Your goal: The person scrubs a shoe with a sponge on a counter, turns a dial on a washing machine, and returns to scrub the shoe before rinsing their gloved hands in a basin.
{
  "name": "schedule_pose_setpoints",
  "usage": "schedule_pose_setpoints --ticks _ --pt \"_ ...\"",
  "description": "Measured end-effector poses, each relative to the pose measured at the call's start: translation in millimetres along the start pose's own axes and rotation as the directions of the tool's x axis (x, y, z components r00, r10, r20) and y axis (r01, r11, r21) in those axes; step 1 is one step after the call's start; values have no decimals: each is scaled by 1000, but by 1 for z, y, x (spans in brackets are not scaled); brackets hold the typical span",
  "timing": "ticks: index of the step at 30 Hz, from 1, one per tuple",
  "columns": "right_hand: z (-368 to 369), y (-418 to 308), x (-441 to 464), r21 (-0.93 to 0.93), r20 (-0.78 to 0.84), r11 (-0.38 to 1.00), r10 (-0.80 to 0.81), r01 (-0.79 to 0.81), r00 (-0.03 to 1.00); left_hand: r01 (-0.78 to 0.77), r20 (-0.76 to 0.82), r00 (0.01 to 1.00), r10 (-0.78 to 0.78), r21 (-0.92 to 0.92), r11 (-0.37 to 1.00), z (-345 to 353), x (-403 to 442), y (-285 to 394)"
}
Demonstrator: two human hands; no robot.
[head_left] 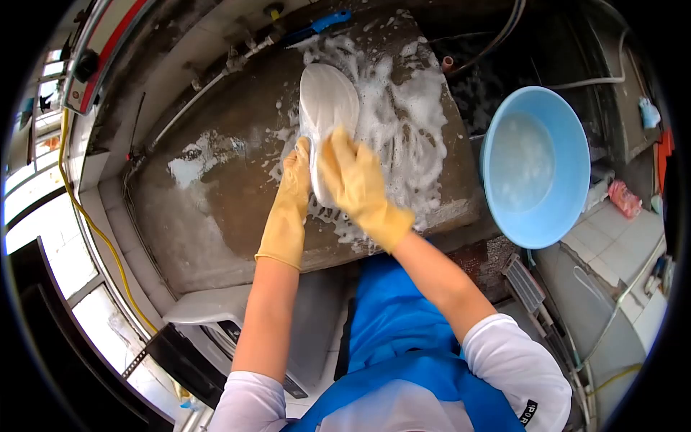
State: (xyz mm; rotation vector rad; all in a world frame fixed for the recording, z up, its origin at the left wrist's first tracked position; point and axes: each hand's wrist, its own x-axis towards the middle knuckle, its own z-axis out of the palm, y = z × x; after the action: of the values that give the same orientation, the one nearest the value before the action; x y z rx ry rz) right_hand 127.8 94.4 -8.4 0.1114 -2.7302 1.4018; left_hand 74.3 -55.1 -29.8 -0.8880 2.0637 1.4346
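Observation:
A white shoe-shaped item (329, 97), wet and with its broad end pointing away, lies on a brown counter (237, 180) covered in part with white suds (403, 122). Both hands wear yellow rubber gloves. My left hand (294, 176) grips the item's left edge near its middle, with the fingers closed on it. Over its right side and near half lies my right hand (353, 176), slightly blurred, with bent fingers. Whether something is under the right palm is hidden.
Right of the counter stands a light blue basin (495, 180) with cloudy liquid. A blue-handled tool (331, 21) lies at the counter's back edge, near a wall pipe (188, 106). A grey-white machine (209, 309) stands below left. Hoses run at the upper right.

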Motion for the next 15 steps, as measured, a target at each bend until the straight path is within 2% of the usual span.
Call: schedule_pose_setpoints --ticks 1,2,3,5,6,7,9,10,11,13,14,15 --pt "4 -4 -15 67 -89 997 -25 31 996 -3 -22 1000 4 30 1000 1 3 5" --pt "16 -3 -48 -30 -181 981 -196 193 964 -38 133 990 52 -108 993 -4 22 -17" --pt "17 10 -67 -74 7 965 -252 252 968 -52 153 986 69 -113 992 -2 18 -14" --pt "2 24 -54 -47 67 977 -202 206 977 -115 122 985 126 -88 989 -2 1 -5" --pt "-7 34 -45 42 45 990 -139 137 989 -109 42 993 108 25 994 0 -1 2" --pt "-21 41 -40 21 30 989 -147 146 989 -130 55 990 129 15 991 -2 -9 4" --pt "-52 54 -26 24 19 1000 3 -4 1000 -421 -7 905 426 133 897 -9 -52 36" --pt "-66 57 -25 36 26 996 81 -82 996 -428 -10 902 433 124 895 -10 -58 36" --pt "-79 59 -25 49 37 986 155 -157 987 -532 60 846 530 174 829 -11 -58 34" --pt "-110 43 -29 191 19 955 228 -228 973 -712 203 701 683 255 654 -16 -59 32" --pt "-126 35 -31 262 10 930 265 -258 964 -648 304 756 580 476 595 -16 -70 32" --pt "-140 19 -37 405 39 850 351 -336 935 -652 370 757 538 486 583 -14 -77 21"
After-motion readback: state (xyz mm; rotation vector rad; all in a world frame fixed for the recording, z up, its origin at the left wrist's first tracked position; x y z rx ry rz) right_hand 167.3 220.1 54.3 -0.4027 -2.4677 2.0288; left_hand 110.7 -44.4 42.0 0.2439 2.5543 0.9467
